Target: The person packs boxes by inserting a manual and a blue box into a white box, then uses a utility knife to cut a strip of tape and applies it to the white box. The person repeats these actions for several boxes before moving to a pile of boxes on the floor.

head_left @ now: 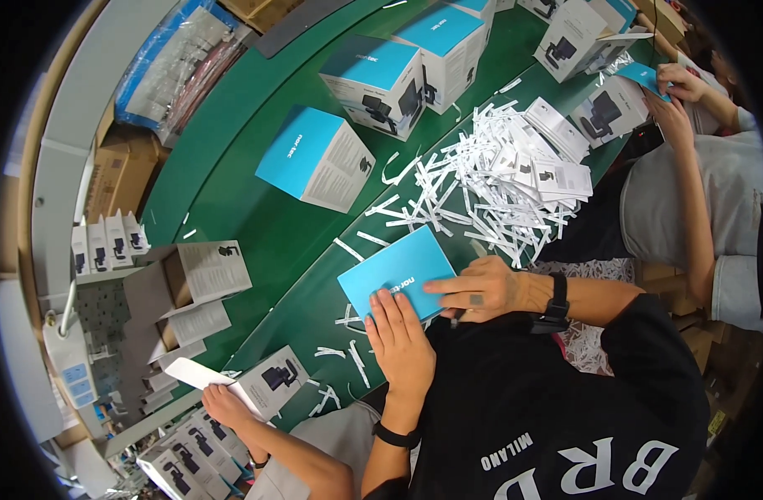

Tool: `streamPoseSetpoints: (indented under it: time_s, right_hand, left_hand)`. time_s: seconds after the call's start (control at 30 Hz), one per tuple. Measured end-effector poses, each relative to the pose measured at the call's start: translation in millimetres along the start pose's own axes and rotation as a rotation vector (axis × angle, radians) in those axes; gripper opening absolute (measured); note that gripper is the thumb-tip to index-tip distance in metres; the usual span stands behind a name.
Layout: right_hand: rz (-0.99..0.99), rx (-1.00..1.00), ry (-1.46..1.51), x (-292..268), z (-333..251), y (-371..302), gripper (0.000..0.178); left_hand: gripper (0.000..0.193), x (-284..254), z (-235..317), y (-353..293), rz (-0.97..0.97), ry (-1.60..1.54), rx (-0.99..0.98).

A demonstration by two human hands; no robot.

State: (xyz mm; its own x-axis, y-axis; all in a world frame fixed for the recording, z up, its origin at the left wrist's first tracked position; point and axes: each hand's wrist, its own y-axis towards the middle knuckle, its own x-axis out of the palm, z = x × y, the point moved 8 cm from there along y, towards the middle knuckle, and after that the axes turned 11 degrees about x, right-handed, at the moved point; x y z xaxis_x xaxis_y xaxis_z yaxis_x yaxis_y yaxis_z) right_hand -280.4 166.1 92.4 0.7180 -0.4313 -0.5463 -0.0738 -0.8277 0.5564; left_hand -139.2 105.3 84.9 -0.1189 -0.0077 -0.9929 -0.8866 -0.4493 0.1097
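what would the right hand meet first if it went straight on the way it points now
Most likely the left hand, which lies on the blue box ahead of the right hand; depth is unclear, so it could slip just past.

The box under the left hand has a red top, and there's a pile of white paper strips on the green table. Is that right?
Not quite: the top of the box is blue, not red, as the head view shows. The rest is right: it is under the left hand, and a pile of white paper strips lies on the green table.
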Motion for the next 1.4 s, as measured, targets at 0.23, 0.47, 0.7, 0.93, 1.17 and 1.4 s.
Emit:
streamPoseSetpoints:
  time_s: [0.23, 0.47, 0.7, 0.93, 1.17, 1.4]
  right_hand:
    - [0.069, 0.084, -0.018, 9, -2, 1, 0.029]
    - [-0.016, 0.022, -0.065, 12, 7, 3, 0.028]
    - [0.011, 0.031, -0.037, 8, 2, 2, 0.029]
    - [-0.031, -0.017, -0.11, 8, -12, 5, 0.031]
    - [-0.086, 0.035, 0.006, 1, -13, 10, 0.024]
    - [0.253, 0.885, 1.306, -79, -19, -8, 0.002]
  left_hand:
    - [0.035, 6, -13, -21, 0.342, -0.144, 0.272]
    - [0.028, 9, -13, -15, 0.456, -0.138, 0.286]
    - [0.047, -17, -36, 8, 0.186, -0.345, 0.256]
    - [0.092, -39, -54, 41, 0.015, -0.281, 0.137]
    - [0.101, -38, -53, 31, 0.06, -0.365, 0.206]
    - [0.102, -31, -142, 3, 0.144, -0.349, -0.342]
